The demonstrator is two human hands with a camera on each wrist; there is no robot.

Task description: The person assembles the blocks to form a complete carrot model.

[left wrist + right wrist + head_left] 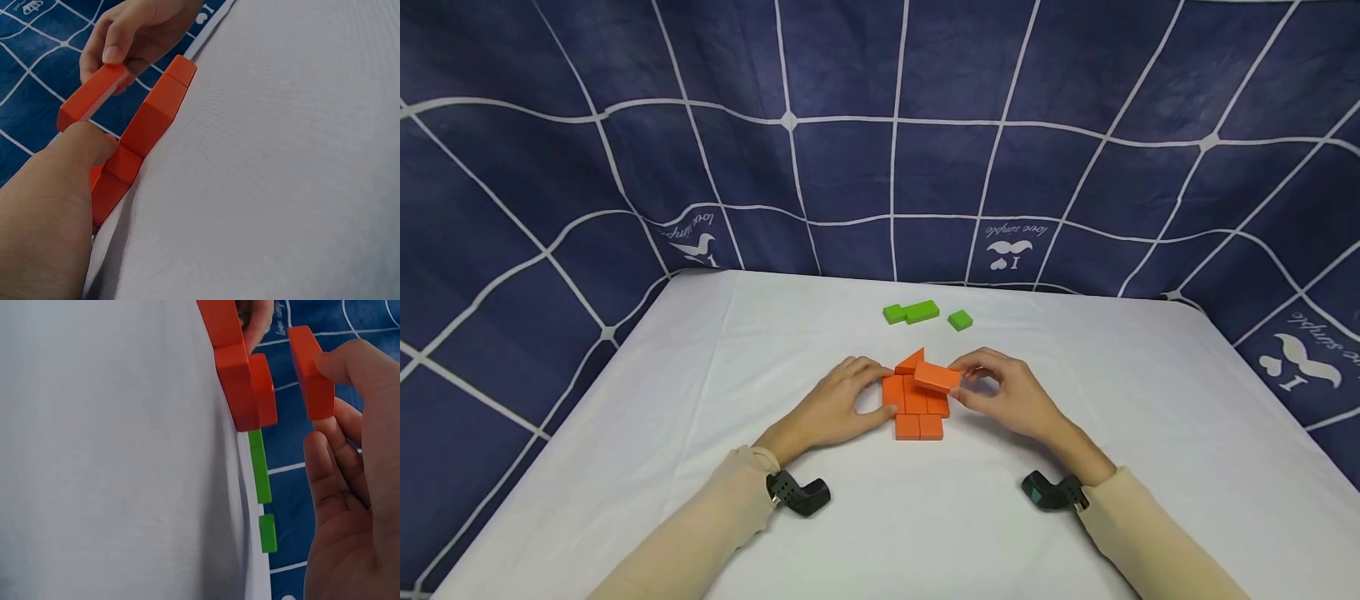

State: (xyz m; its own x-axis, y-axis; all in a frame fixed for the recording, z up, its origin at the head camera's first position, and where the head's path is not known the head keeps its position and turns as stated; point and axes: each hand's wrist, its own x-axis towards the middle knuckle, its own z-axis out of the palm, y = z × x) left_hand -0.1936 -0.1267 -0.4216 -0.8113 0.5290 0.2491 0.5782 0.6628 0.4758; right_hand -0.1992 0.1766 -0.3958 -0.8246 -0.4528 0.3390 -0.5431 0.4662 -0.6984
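The right hand (1009,389) pinches an orange block (937,377) between thumb and fingers, tilted and raised over a flat cluster of orange blocks (915,402). The left hand (835,404), thumb and fingers relaxed and parted, touches the cluster's left side. Beyond, three green blocks (922,312) lie on a white cloth (925,517) before a blue curtain (842,167).

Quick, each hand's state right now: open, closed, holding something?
Left hand: closed, finger and thumb gripping the laid orange blocks.
Right hand: closed, pinching a raised orange block.
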